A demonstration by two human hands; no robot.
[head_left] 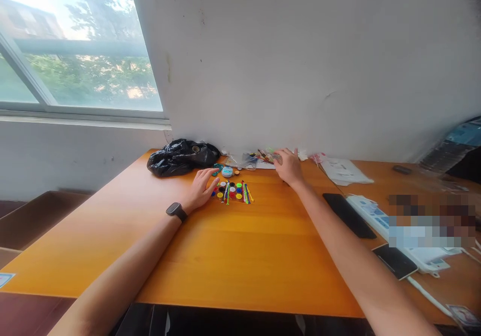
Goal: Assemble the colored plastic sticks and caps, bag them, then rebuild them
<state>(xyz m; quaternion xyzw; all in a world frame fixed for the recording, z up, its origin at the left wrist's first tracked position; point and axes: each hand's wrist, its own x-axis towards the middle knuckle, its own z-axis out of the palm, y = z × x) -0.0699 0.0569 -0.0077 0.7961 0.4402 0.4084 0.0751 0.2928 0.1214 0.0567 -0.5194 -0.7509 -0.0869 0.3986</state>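
My left hand (201, 188) rests on the table with its fingers stretched out, beside several small coloured round discs (232, 195) that look like buttons. Thin coloured strips, perhaps zip ties, lie in two bundles: one strip bundle (227, 193) among the discs and another strip bundle (247, 193) at their right. Farther back, my right hand (289, 166) has its fingers bent together at a small clear plastic bag (277, 156); exactly what they grip is hidden. A light blue round case (227, 172) sits just behind the discs.
A black plastic bag (180, 158) lies at the back left, near clear plastic wrapping (240, 160). To the right are a white packet (343, 170), a dark flat slab (348, 215), a white power strip (372, 213) and a phone (396, 261). The wall borders the wooden table (225, 261).
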